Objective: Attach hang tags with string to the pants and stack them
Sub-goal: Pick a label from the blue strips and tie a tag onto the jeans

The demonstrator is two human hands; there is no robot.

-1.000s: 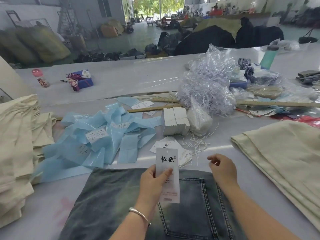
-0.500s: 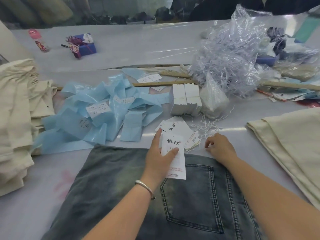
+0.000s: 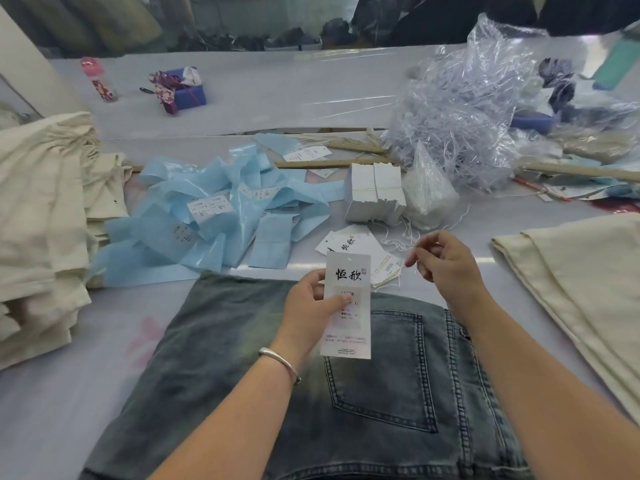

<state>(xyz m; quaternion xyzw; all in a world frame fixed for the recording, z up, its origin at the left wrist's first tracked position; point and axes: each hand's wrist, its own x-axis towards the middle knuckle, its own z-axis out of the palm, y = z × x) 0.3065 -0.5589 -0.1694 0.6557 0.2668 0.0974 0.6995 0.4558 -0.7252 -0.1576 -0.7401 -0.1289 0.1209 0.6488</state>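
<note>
The left hand holds a white hang tag upright, the thumb pressed on its front, above the denim pants that lie flat on the table. The right hand hovers just beside the tag with curled fingers; it seems to pinch a thin white string, but this is too fine to tell surely. More tags lie behind, near the white tag bundle
</note>
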